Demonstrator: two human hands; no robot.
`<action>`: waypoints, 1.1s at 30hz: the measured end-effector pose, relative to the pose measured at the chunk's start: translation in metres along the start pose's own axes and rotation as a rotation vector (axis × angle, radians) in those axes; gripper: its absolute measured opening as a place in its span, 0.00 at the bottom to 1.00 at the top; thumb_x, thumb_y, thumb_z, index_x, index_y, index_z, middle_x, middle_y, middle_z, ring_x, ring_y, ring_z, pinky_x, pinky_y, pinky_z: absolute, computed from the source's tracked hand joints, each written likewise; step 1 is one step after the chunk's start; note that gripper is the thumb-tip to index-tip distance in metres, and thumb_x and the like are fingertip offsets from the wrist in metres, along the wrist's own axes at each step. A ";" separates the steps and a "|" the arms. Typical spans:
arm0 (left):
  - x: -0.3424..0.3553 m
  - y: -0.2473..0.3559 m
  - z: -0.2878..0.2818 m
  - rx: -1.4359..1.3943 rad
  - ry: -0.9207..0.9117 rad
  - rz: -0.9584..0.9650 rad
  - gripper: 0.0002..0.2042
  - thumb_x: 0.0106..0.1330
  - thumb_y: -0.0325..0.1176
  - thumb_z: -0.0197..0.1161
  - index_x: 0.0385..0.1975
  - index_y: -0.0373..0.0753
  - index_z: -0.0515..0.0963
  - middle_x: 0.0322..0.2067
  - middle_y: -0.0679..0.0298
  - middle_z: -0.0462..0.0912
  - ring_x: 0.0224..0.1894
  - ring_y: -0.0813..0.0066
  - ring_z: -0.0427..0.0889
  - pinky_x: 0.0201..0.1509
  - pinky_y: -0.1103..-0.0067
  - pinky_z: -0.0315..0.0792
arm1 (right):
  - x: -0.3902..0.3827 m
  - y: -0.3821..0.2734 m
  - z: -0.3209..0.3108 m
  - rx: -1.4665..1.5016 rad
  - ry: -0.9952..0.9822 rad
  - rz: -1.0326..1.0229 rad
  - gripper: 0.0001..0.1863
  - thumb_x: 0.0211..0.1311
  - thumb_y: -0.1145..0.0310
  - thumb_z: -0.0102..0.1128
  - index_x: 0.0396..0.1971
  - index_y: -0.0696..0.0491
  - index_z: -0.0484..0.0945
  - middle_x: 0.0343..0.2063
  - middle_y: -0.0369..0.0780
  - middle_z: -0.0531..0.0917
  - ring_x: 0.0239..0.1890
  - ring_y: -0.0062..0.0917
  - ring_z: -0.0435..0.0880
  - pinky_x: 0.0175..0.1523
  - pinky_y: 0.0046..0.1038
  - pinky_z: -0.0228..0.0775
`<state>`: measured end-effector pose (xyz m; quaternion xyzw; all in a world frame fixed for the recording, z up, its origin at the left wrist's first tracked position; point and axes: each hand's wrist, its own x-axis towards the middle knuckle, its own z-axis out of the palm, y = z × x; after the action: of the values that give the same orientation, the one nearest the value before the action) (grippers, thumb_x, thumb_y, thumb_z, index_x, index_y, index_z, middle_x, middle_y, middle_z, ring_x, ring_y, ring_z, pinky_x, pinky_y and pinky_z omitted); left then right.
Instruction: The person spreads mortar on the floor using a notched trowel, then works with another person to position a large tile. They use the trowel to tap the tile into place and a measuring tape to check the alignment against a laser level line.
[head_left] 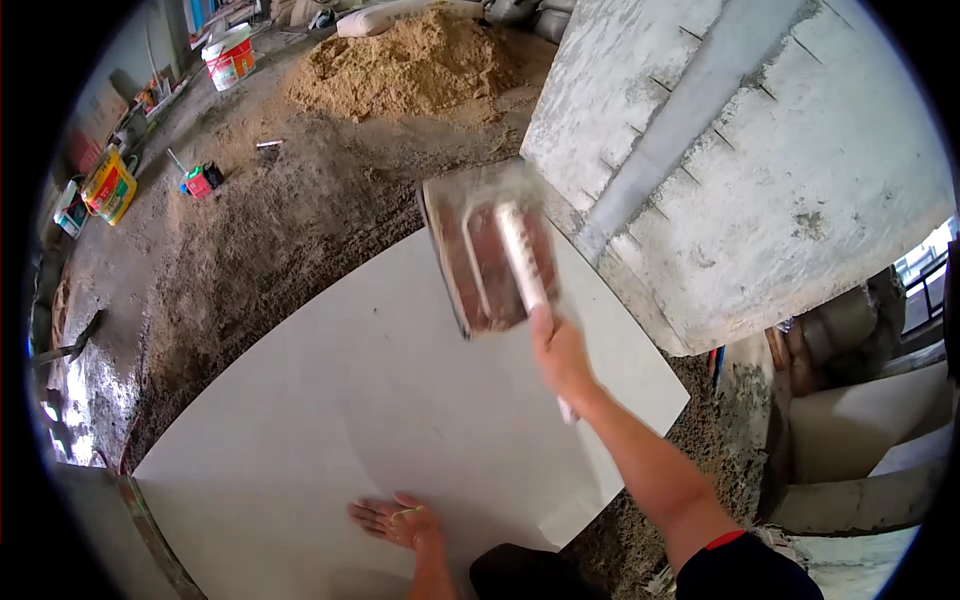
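A large pale tile [320, 390] lies beneath both hands, on a bed of dark crumbly mortar [250, 270]. My right hand [563, 358] is closed round the white handle of a tile beater [470, 262], a broad rectangular paddle with a reddish-brown back. Motion blurs the beater over the tile's far right end, beside the wall; whether it touches the tile, I cannot tell. My left hand [398, 520] rests on the tile near its front edge, fingers stretched out, holding nothing.
A rough plastered wall [800, 200] with a grey filled channel rises at the right. Sand is heaped [410, 65] at the back. Buckets, one red and white [229, 58] and one yellow [110, 187], stand to the left, near a small red-and-green device [202, 180].
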<state>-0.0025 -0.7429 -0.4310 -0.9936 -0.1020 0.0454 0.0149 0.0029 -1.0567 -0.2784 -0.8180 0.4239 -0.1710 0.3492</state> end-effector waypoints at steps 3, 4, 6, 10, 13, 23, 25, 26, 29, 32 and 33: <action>-0.002 -0.001 -0.003 -0.010 -0.014 -0.007 0.34 0.68 0.48 0.40 0.67 0.30 0.42 0.69 0.49 0.39 0.71 0.55 0.40 0.71 0.63 0.39 | 0.019 0.004 0.041 -0.210 -0.305 0.297 0.34 0.68 0.46 0.32 0.29 0.64 0.77 0.20 0.53 0.79 0.21 0.45 0.79 0.27 0.43 0.71; -0.001 0.000 -0.004 -0.023 0.008 0.015 0.34 0.68 0.48 0.39 0.67 0.30 0.42 0.69 0.49 0.39 0.71 0.55 0.40 0.71 0.63 0.39 | 0.036 -0.002 0.044 -0.108 -0.413 0.430 0.34 0.68 0.46 0.31 0.25 0.63 0.76 0.18 0.51 0.78 0.17 0.42 0.78 0.23 0.42 0.70; -0.001 0.000 -0.004 0.007 0.003 0.014 0.34 0.68 0.48 0.39 0.67 0.30 0.43 0.69 0.49 0.40 0.71 0.55 0.40 0.71 0.63 0.39 | 0.068 -0.020 0.026 0.061 -0.532 0.315 0.34 0.67 0.45 0.34 0.18 0.62 0.72 0.13 0.46 0.76 0.12 0.37 0.76 0.18 0.40 0.68; 0.000 0.000 0.003 0.046 0.015 0.000 0.33 0.68 0.49 0.37 0.67 0.31 0.44 0.69 0.49 0.40 0.71 0.56 0.41 0.71 0.64 0.39 | 0.002 -0.014 -0.049 0.032 -0.098 -0.129 0.33 0.66 0.44 0.39 0.31 0.65 0.73 0.15 0.50 0.78 0.19 0.43 0.78 0.26 0.39 0.70; 0.001 0.000 0.009 0.064 0.034 0.010 0.33 0.68 0.49 0.37 0.67 0.32 0.44 0.69 0.49 0.41 0.71 0.56 0.42 0.71 0.63 0.39 | -0.092 0.023 -0.050 -0.012 0.062 -0.020 0.32 0.66 0.44 0.38 0.34 0.63 0.75 0.18 0.53 0.78 0.23 0.48 0.79 0.30 0.41 0.71; -0.004 -0.002 0.015 0.209 0.038 0.044 0.33 0.69 0.51 0.36 0.67 0.33 0.46 0.68 0.51 0.44 0.71 0.57 0.44 0.70 0.63 0.42 | -0.098 0.055 -0.115 0.084 -0.167 0.190 0.35 0.65 0.40 0.39 0.30 0.63 0.74 0.17 0.47 0.77 0.20 0.38 0.76 0.29 0.38 0.68; -0.004 -0.002 0.017 0.082 0.119 0.055 0.33 0.69 0.50 0.36 0.67 0.33 0.46 0.68 0.51 0.45 0.71 0.58 0.44 0.71 0.64 0.41 | -0.162 0.062 -0.125 -0.011 0.017 0.123 0.30 0.66 0.46 0.42 0.36 0.64 0.73 0.19 0.49 0.77 0.25 0.39 0.80 0.32 0.35 0.71; -0.004 -0.002 0.017 0.068 0.144 0.067 0.33 0.69 0.50 0.36 0.67 0.33 0.46 0.68 0.51 0.45 0.71 0.58 0.44 0.71 0.64 0.41 | -0.184 0.067 -0.112 0.002 0.074 0.183 0.28 0.67 0.48 0.42 0.39 0.63 0.74 0.20 0.50 0.78 0.28 0.39 0.82 0.32 0.34 0.72; -0.005 -0.002 0.016 0.121 0.097 0.052 0.33 0.69 0.51 0.35 0.67 0.33 0.46 0.68 0.52 0.45 0.71 0.58 0.43 0.71 0.64 0.40 | -0.180 0.086 -0.071 -0.216 -0.323 0.495 0.36 0.66 0.40 0.35 0.39 0.63 0.74 0.17 0.46 0.77 0.20 0.31 0.80 0.24 0.31 0.72; -0.006 -0.002 0.013 0.144 0.041 0.009 0.33 0.69 0.50 0.35 0.67 0.33 0.45 0.69 0.53 0.44 0.71 0.59 0.42 0.71 0.64 0.40 | -0.140 0.092 -0.074 -0.047 -0.365 0.678 0.38 0.65 0.37 0.32 0.26 0.60 0.74 0.14 0.44 0.75 0.14 0.32 0.76 0.21 0.32 0.69; -0.005 -0.001 0.012 0.172 0.040 0.021 0.33 0.69 0.51 0.34 0.67 0.34 0.45 0.69 0.53 0.44 0.71 0.59 0.42 0.71 0.64 0.39 | -0.132 0.091 -0.087 -0.016 -0.364 0.585 0.38 0.65 0.36 0.31 0.21 0.59 0.73 0.14 0.43 0.74 0.13 0.33 0.75 0.20 0.33 0.68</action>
<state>-0.0088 -0.7429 -0.4427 -0.9904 -0.0872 0.0343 0.1017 -0.1757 -1.0226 -0.2806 -0.6816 0.5726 0.0882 0.4470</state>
